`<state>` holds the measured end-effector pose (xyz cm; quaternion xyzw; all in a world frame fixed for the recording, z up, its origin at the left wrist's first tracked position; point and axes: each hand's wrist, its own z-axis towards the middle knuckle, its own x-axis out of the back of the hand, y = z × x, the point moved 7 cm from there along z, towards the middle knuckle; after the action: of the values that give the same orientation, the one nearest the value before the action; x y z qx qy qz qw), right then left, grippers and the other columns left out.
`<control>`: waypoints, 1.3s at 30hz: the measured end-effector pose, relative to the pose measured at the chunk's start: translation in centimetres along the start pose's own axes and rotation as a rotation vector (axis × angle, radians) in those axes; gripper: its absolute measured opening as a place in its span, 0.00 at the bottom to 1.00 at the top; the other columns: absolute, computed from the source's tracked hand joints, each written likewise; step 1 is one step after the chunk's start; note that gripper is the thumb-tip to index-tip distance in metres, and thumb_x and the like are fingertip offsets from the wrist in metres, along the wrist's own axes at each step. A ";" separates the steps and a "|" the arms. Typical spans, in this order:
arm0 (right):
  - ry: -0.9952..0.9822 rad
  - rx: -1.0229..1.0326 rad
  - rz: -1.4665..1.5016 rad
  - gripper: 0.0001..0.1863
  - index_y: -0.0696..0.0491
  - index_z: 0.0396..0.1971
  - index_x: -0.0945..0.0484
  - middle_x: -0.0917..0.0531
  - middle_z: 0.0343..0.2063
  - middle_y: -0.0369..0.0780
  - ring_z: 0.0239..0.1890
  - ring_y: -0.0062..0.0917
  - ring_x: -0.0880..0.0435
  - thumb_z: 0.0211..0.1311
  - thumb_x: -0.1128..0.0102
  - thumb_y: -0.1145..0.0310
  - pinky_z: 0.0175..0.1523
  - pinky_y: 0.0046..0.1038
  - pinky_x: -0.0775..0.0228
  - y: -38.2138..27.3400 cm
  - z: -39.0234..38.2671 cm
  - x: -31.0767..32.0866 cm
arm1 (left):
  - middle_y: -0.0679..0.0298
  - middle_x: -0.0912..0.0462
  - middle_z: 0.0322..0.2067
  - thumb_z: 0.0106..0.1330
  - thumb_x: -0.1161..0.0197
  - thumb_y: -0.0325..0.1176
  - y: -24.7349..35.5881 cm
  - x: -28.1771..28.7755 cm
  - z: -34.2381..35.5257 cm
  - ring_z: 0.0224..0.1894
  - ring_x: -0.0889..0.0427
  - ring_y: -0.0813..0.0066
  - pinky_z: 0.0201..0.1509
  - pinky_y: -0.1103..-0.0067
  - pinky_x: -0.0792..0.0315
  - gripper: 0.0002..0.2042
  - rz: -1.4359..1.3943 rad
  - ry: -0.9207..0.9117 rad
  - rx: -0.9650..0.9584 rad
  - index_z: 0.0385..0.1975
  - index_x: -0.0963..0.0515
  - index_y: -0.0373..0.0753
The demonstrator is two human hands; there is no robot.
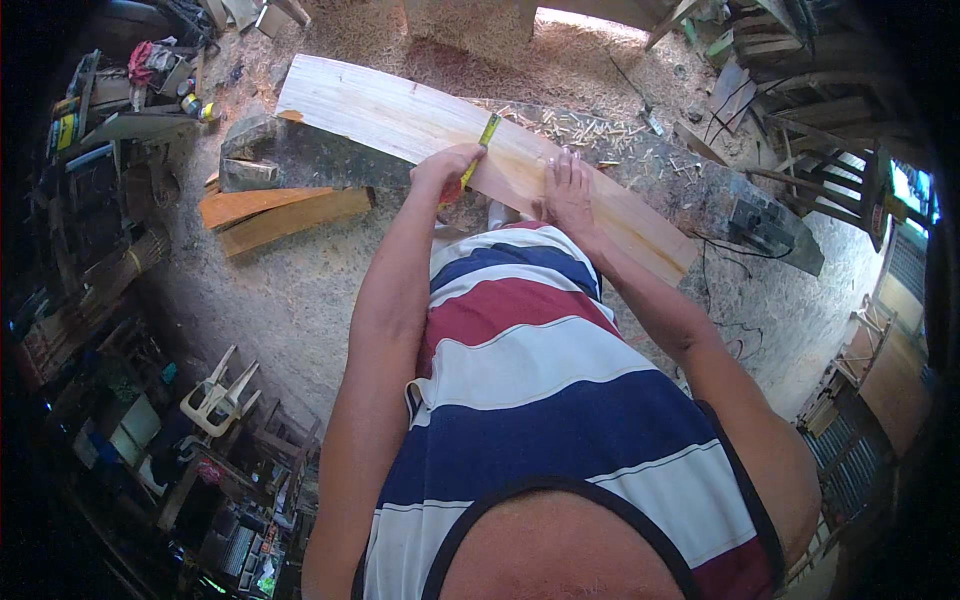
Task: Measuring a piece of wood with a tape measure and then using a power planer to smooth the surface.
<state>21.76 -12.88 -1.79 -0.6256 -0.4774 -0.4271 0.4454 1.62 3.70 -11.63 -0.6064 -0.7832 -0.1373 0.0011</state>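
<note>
Head view, looking straight down over a striped sleeveless shirt (540, 400). A long pale wooden plank (400, 115) lies across a dark, worn counter (310, 160), running from upper left down to the right, its near end past the person's right side. The left hand (447, 165) is clenched around a yellow tape measure (487, 135); the tape's strip runs up across the plank's width from the fist. A bit of red shows under the fist, cannot tell what it is. The right hand (568, 190) lies flat on the plank, fingers spread and released, pressing the wood just beside the tape. Both hands sit on the plank's near edge, close together but apart.

Wood chips (570, 128) are scattered on the counter just beyond the plank, near the right hand. A dark power tool (765, 225) with a cord sits at the counter's right end. Two shorter orange-brown boards (280, 212) lie on the sawdust-covered floor (290, 300) left of the person. A white plastic chair (220, 395) stands lower left. Cluttered shelves (90, 120) fill the left rim; stacked timber (790, 90) fills the upper right.
</note>
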 end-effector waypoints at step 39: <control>-0.015 0.221 0.799 0.29 0.39 0.76 0.25 0.14 0.60 0.54 0.58 0.53 0.13 0.77 0.45 0.70 0.64 0.46 0.19 -1.1 10.8 0.4 | 0.43 0.16 0.50 0.75 0.49 0.68 -0.6 -0.5 0.8 0.43 0.15 0.54 0.51 0.56 0.21 0.39 -0.074 -0.066 0.037 0.69 0.25 0.38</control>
<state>21.91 -2.17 -3.82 -0.7131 -0.2431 -0.1621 0.6373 1.29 3.26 -12.63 -0.5810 -0.8072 -0.1028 -0.0186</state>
